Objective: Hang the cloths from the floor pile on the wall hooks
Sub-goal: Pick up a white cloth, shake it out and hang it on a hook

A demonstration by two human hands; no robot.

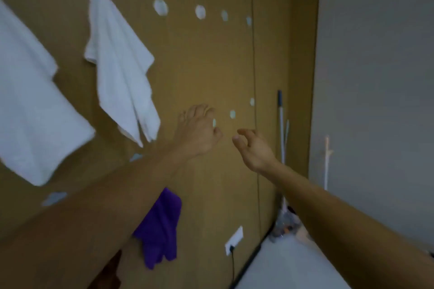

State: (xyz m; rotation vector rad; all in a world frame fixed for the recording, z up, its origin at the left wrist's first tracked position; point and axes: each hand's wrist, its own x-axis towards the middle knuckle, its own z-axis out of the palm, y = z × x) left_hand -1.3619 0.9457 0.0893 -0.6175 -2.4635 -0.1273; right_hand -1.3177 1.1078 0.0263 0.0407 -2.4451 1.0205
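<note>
A white cloth point(122, 70) hangs from a round hook on the brown wall at upper left. A larger white cloth point(30, 112) hangs at the far left, its hook out of frame. A purple cloth point(159, 227) hangs low on the wall, partly behind my left forearm. Bare round hooks point(160, 6) run in a row along the top, with more lower down point(232, 114). My left hand point(197, 131) is held near the wall over a lower hook, fingers curled and holding nothing. My right hand point(253, 148) hovers beside it, fingers apart and empty. The floor pile is out of view.
A mop or broom handle point(281, 124) leans in the corner at right beside a grey wall. A white wall socket point(234, 239) with a black cable sits low on the brown wall. Pale floor shows at bottom right.
</note>
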